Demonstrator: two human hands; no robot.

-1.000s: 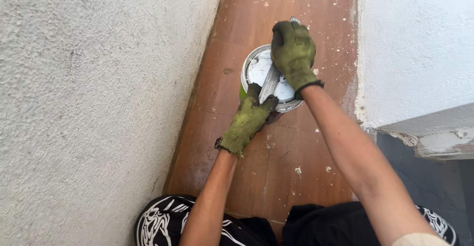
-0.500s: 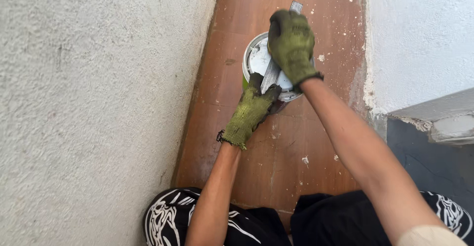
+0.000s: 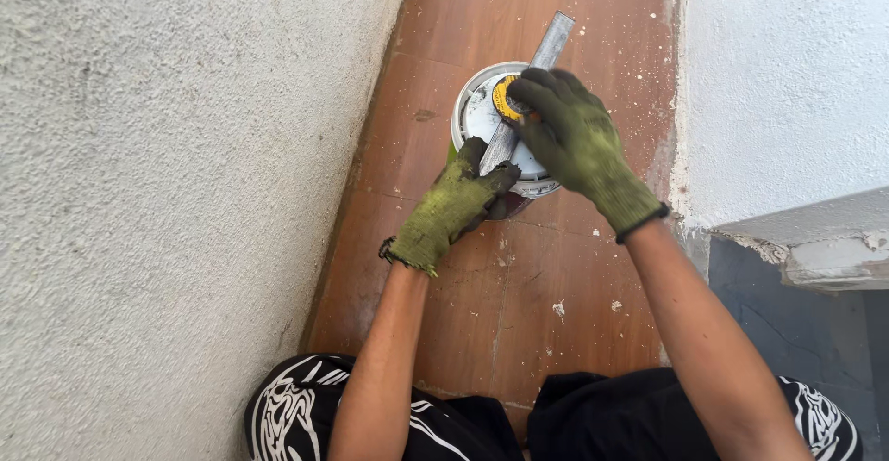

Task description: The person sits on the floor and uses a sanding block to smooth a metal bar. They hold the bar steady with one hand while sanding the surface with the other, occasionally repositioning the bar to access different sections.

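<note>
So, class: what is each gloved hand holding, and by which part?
The left hand grips the near, lower end of a flat metal bar laid across a paint can's lid. The right hand presses on the bar's middle.

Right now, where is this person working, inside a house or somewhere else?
Probably a narrow passage of a building being painted or repaired: rough plastered walls, a paint-flecked brown tiled floor, and a paint can under gloved hands.

Single head cam, looking steeply down from close above at tiled floor between two plastered walls; no second view.
</note>
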